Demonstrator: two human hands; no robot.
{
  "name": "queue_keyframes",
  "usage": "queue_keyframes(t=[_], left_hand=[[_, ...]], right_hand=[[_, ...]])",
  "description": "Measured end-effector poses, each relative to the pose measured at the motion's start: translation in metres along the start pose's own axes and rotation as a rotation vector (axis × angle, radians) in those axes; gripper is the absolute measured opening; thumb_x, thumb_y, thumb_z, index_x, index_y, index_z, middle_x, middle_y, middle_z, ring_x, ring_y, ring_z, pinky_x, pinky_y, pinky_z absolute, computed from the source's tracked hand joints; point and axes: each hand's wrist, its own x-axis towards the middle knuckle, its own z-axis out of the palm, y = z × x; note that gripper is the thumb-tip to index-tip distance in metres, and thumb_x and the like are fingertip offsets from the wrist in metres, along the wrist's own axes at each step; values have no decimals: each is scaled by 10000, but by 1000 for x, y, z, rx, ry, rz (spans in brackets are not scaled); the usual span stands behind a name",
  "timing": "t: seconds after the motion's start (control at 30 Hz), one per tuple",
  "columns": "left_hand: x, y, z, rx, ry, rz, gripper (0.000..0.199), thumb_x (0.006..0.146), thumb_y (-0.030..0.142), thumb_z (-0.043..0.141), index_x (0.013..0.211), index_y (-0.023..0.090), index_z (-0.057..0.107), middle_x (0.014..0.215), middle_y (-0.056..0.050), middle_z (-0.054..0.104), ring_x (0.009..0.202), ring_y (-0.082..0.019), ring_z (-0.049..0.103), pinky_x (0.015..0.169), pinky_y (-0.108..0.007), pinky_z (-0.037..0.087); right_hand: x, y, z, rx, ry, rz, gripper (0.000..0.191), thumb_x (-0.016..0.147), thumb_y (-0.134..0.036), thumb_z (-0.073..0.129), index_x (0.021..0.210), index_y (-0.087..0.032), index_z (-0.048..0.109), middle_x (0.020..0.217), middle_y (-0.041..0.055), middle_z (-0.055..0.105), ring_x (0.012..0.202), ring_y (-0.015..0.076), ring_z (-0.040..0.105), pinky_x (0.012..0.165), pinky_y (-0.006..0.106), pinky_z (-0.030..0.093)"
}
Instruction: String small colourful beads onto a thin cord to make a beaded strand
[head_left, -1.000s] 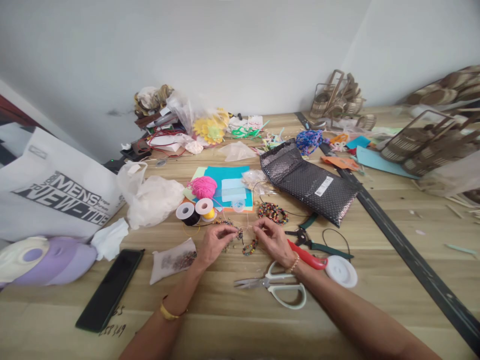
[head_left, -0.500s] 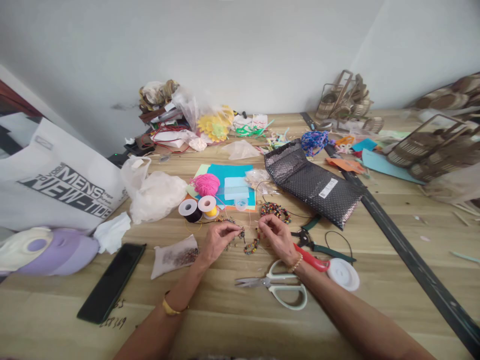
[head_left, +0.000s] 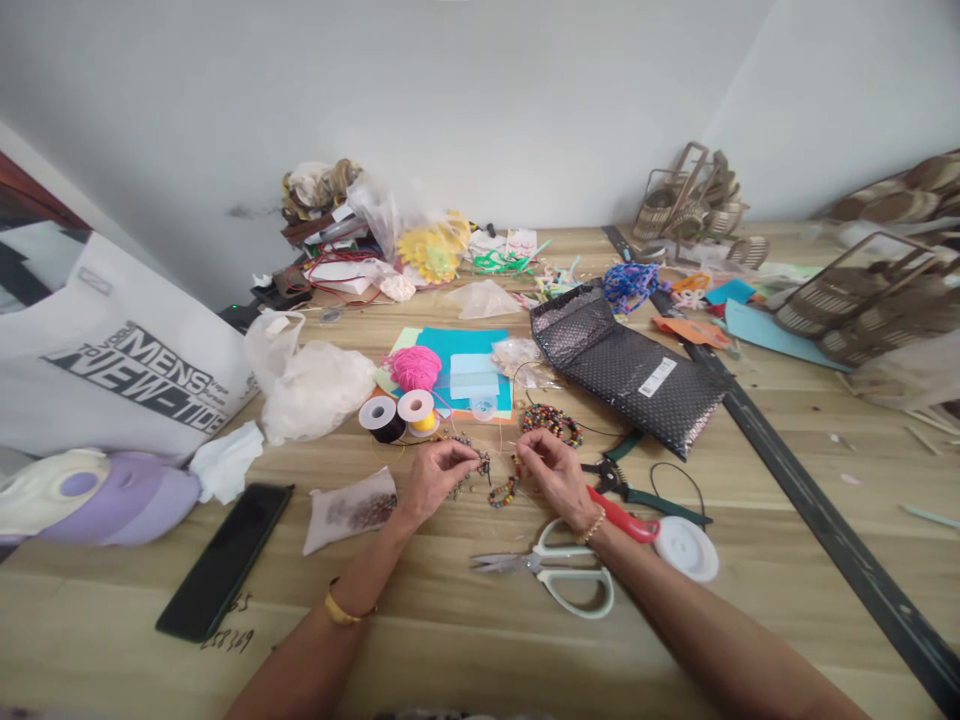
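My left hand (head_left: 437, 480) is closed in a pinch at a short dark cluster of beads (head_left: 484, 466). Facing it, my right hand (head_left: 553, 470) also pinches, thumb against forefinger, at the upper end of a multicoloured bead string (head_left: 504, 493). That string curves down toward the table between the hands. A thin pale thread seems to run between the fingertips; its exact path is too fine to follow. Behind my right hand lies a coil of coloured beads (head_left: 559, 420). Scissors with pale handles (head_left: 577, 590) rest below my right wrist.
Spools of black thread (head_left: 382, 420) and yellow thread (head_left: 420, 412) stand beyond my left hand, near pink yarn (head_left: 415, 369). A mesh bead pouch (head_left: 351, 510) and a phone (head_left: 225, 562) lie left. Pliers (head_left: 613, 480), a white lid (head_left: 686, 548) and a black bubble mailer (head_left: 622, 365) sit right.
My left hand has shifted very slightly to the left. My right hand keeps its pinch in nearly the same place, and the view has moved a little.
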Motion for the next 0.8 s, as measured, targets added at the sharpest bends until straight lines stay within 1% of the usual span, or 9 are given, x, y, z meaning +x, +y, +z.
queue_keyframes(t=[0.1,0.2,0.33,0.43,0.6,0.8], left_hand=[[0,6,-4,107,-81,53,90,732,222,670,740,139,703,710,-47,723,633,-144,629,597,-238,494],[-2,11,-8,297,-177,124,65,740,160,640,739,150,704,717,-43,712,639,-145,612,592,-236,475],[-6,15,-12,530,-263,260,140,734,67,599,723,172,691,711,-33,678,665,-155,600,634,-255,459],[-7,15,-13,672,-315,350,170,753,54,579,702,188,670,716,-30,665,715,-180,600,687,-282,447],[-7,13,-12,818,-381,380,159,781,66,561,720,180,652,753,-45,655,750,-201,604,694,-290,431],[-8,13,-11,909,-420,379,191,815,53,514,763,167,658,799,-57,660,784,-205,608,717,-294,435]], right_hand=[[0,1,0,-9,-2,-4,322,829,-494,606,770,-179,568,650,-9,521,561,117,459,518,229,407],[0,2,0,-3,3,-2,326,824,-499,609,773,-180,566,646,-12,525,556,117,463,518,228,410],[0,2,0,-3,-1,-10,333,822,-506,608,773,-179,569,643,-13,523,557,117,466,520,227,410],[0,2,0,-12,9,-19,325,825,-495,609,764,-178,570,655,-10,527,569,116,470,520,224,408],[0,4,-1,-18,8,-20,297,836,-463,607,768,-175,571,648,-12,522,573,115,463,528,225,397],[0,4,-1,-26,7,-9,309,833,-478,602,775,-176,569,645,-18,515,569,117,457,534,231,388]])
